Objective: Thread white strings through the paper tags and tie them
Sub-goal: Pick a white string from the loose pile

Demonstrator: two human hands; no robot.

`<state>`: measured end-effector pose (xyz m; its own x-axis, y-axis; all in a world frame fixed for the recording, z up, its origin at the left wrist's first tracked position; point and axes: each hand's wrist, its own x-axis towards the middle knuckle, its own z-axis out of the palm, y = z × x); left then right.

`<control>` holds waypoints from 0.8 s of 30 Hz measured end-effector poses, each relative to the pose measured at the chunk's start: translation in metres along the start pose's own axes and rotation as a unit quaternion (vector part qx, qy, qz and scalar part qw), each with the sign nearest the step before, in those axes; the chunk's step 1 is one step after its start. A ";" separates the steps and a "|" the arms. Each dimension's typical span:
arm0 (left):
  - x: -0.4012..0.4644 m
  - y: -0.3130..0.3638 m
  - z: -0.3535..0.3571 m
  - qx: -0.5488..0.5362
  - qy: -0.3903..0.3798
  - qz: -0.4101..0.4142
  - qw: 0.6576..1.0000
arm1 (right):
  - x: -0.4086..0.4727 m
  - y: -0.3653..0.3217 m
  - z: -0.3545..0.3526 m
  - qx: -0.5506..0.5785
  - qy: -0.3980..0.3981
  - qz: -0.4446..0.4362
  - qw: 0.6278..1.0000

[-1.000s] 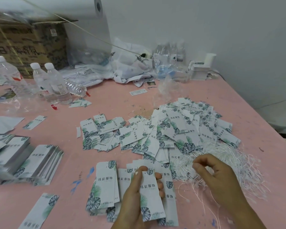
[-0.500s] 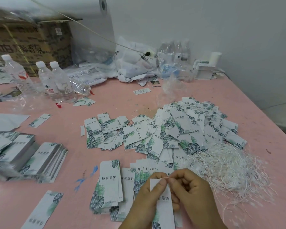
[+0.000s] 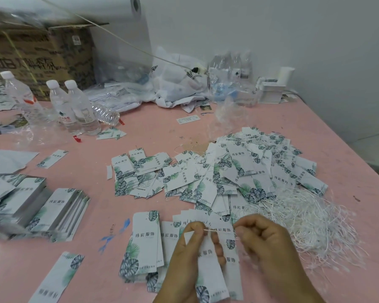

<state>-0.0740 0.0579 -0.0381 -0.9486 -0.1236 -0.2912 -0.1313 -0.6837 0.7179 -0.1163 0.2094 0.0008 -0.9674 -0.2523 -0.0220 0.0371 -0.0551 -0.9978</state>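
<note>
My left hand [image 3: 184, 261] grips a white paper tag [image 3: 208, 270] with a leaf print, thumb pressed near its top edge. My right hand [image 3: 269, 248] pinches a thin white string [image 3: 219, 230] that runs across to the top of that tag. Both hands are low in the middle of the view, over a fanned row of loose tags [image 3: 147, 243]. A tangle of white strings [image 3: 304, 217] lies just right of my right hand. A large heap of tags [image 3: 239, 171] spreads behind the hands.
The pink table [image 3: 206, 127] carries stacked tags [image 3: 53, 211] at the left, three upright water bottles [image 3: 72, 106], a cardboard box [image 3: 37, 55] and white plastic bags [image 3: 177, 84] at the back. A single tag [image 3: 59, 278] lies near the front left. The table's right edge runs diagonally.
My right hand left the string tangle and came to the tag in my left hand. It now pulls a string sideways from the tag's top.
</note>
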 end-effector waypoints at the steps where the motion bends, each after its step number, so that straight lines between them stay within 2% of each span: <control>1: 0.001 0.001 0.000 -0.028 0.003 -0.002 1.000 | 0.006 -0.002 -0.007 0.066 0.010 0.035 0.997; 4: 0.002 0.000 0.001 -0.054 0.008 -0.010 0.998 | 0.017 -0.002 -0.022 0.216 0.011 0.130 0.968; 6: 0.002 0.000 0.001 -0.042 0.015 -0.008 0.999 | 0.017 0.002 -0.023 0.214 0.001 0.140 0.967; 8: 0.002 0.000 0.000 -0.014 0.025 0.003 1.000 | 0.013 0.005 -0.018 0.115 0.016 0.099 0.988; 10: 0.002 0.000 0.000 0.007 0.021 0.014 1.000 | 0.009 0.011 -0.014 -0.073 0.061 0.012 0.995; 12: 0.001 -0.003 0.000 0.033 0.008 0.017 0.999 | 0.005 0.015 -0.010 -0.270 0.094 -0.112 0.952; 14: 0.001 -0.004 0.002 0.047 0.001 0.016 0.999 | 0.001 0.016 -0.002 -0.328 0.068 -0.197 0.922; 16: 0.001 -0.004 0.001 0.029 0.006 0.006 1.000 | -0.001 0.020 0.000 -0.276 0.050 -0.206 0.937; 17: 0.001 -0.002 0.000 0.015 0.010 -0.002 1.000 | 0.000 0.018 -0.001 -0.208 0.056 -0.177 0.960; 19: 0.001 0.003 -0.001 -0.023 0.018 -0.012 1.000 | 0.009 0.013 -0.014 0.005 0.087 -0.064 0.994; 21: 0.001 0.007 -0.002 -0.071 0.025 0.002 0.997 | 0.023 0.007 -0.035 0.195 0.100 0.056 0.974; 24: 0.002 0.006 0.000 -0.096 0.023 0.014 0.995 | 0.032 0.003 -0.058 0.251 0.080 0.154 0.952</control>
<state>-0.0768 0.0534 -0.0341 -0.9364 -0.1748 -0.3043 -0.0426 -0.8040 0.5931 -0.1616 0.2575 -0.0070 -0.9156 -0.1821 -0.3585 0.4014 -0.4671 -0.7878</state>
